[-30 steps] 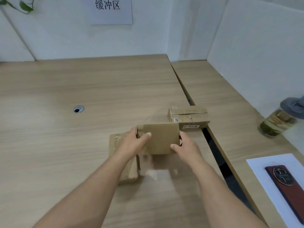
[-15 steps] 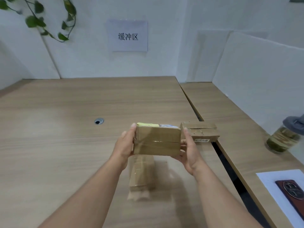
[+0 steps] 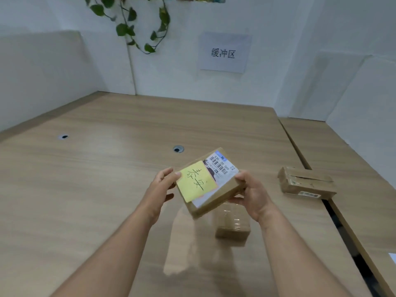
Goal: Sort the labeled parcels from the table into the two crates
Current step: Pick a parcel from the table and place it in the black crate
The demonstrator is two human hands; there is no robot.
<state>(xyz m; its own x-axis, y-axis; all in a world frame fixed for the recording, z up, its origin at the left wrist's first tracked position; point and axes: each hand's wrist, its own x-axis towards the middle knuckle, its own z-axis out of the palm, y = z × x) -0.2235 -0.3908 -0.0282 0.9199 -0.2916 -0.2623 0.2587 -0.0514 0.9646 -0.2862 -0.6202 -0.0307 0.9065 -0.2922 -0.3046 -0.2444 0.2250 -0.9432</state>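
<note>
Head view. Held in the air above the wooden table (image 3: 107, 179), tilted with its top face toward the camera: a flat brown parcel (image 3: 220, 197), gripped at both ends.

Left hand (image 3: 162, 187) at the near-left corner, thumb pressed on top, fingers curled under the edge. Right hand (image 3: 252, 194) at the right end, thumb on the upper corner, fingers wrapped underneath. Both hands closed on this one parcel.

Stuck across the top face: a yellow note (image 3: 196, 183) with two handwritten black characters, apparently 泰安, though the script is loose. Partly under the note, a white shipping label (image 3: 222, 166) with barcodes and the printed code "530- D5 069"; smaller print too blurred to read.

Lying on the table directly below the right hand: a second parcel (image 3: 232, 224), brown, wrapped in clear tape, no readable writing. Well apart to the right, at the table's edge: a third parcel (image 3: 306, 183), taped along its top, with a small white barcode sticker on the near side, print too small to make out.

Set into the tabletop: two round cable holes (image 3: 178, 149) and (image 3: 63, 136). Beyond a narrow gap on the right, a second table (image 3: 342, 159).

On the back wall, a white paper sign (image 3: 224, 52) printed 缓冲区. Hanging to its left, a green trailing plant (image 3: 132, 22).
</note>
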